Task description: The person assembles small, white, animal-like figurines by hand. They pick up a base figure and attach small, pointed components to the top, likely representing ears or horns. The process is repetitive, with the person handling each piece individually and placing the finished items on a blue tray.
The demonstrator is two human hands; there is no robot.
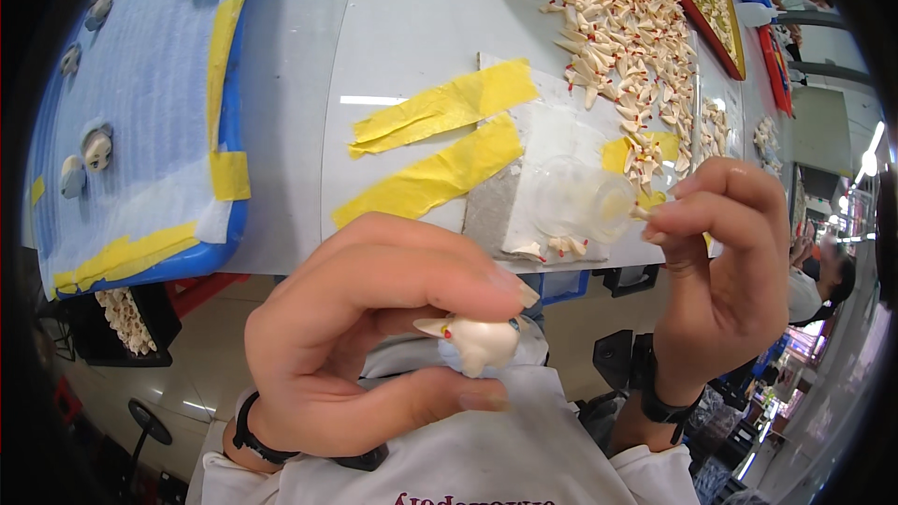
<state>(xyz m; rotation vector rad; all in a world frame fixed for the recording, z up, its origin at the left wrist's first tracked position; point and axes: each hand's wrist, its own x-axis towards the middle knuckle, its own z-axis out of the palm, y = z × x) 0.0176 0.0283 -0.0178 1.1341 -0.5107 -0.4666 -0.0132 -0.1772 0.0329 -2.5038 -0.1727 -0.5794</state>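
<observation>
My left hand (341, 318) is closed around a small cream doll head (488, 344), thumb below and fingers above. A pointed ear with a red spot sticks out of its left side, and a bit of blue shows at its right. On the right, my right hand (734, 252) pinches a tiny cream pointed piece (640, 212) between thumb and fingertips. That piece is beside a clear plastic cup (571, 201), which rests on a white-covered board (488, 210) at the table's near edge. A few similar ear pieces (568, 245) lie on the board just below the cup.
A large heap of cream ear pieces with red tips (627, 23) covers the far right. Beyond it stands a tray (739, 61) with more pieces. Yellow tape strips (440, 164) cross the table. A blue tray (238, 112) at left holds several grey-haired doll heads (97, 147).
</observation>
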